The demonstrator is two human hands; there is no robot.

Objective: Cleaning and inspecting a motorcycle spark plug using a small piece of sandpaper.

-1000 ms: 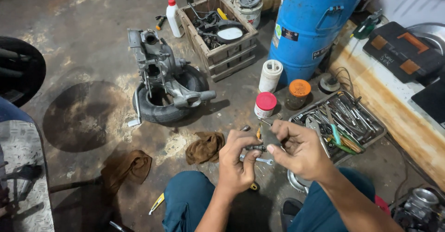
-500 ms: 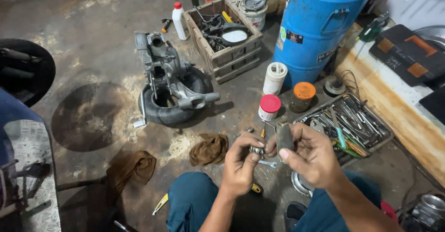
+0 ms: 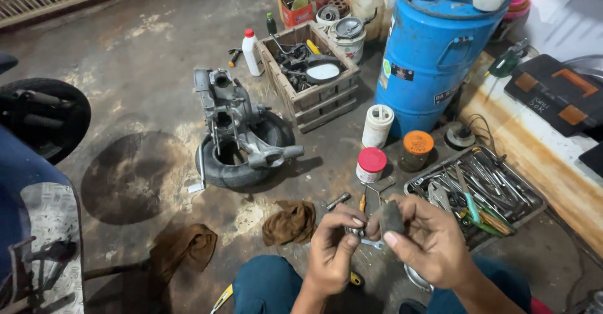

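My left hand [image 3: 333, 248] pinches a small metal part [image 3: 357, 230] between thumb and fingers, low in the middle of the view. Touching it from the right, my right hand [image 3: 430, 242] grips a dark grey block-shaped piece [image 3: 391, 217] upright between thumb and fingers. Both hands hover above my knees in blue trousers [image 3: 267, 286]. A small wrench [image 3: 373, 243] lies on the floor just under the hands. A grey engine casing [image 3: 232, 116] rests on a small black tyre [image 3: 217, 166] farther out on the concrete floor.
A metal tray of hand tools [image 3: 480, 191] lies at the right, beside a blue drum [image 3: 433, 50]. Red-lidded [image 3: 371, 164], orange-lidded [image 3: 416, 150] and white [image 3: 378, 125] containers stand before me. A wooden crate of parts [image 3: 308, 78], two brown rags [image 3: 290, 221] and a black wheel [image 3: 44, 116] surround the spot.
The view has tilted slightly, showing more floor ahead. My hands have stayed together, turning the dark piece more upright against the small metal part.
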